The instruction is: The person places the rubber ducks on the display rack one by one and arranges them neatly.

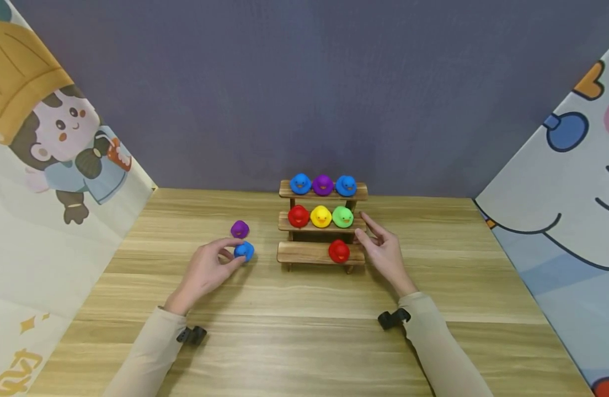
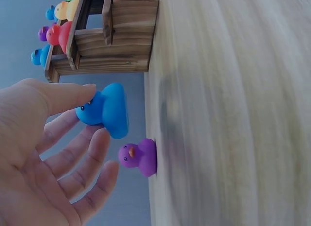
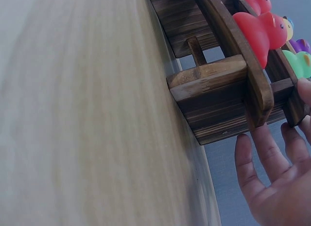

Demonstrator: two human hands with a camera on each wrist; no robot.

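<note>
My left hand [image 1: 207,267] pinches a blue rubber duck [image 2: 115,109] between thumb and fingers. In the left wrist view this duck hangs clear of the table, beside a purple rubber duck [image 2: 141,157] that stands on the wood. To the right is a three-tier wooden display stand [image 1: 304,252]. A lone red duck [image 1: 339,251] sits toward the right of its lowest tier. At the right end of the middle tier, my right hand [image 1: 384,251] grips the stand, thumb in front and index finger farther back; the exact contact is partly hidden.
The middle tier bears a red duck [image 1: 298,216], a yellow duck [image 1: 321,216] and a green duck [image 1: 342,217]. On the top tier are a purple duck [image 1: 322,185] and two blue ones. A grey wall [image 1: 304,94] rises behind the wooden table [image 1: 294,342].
</note>
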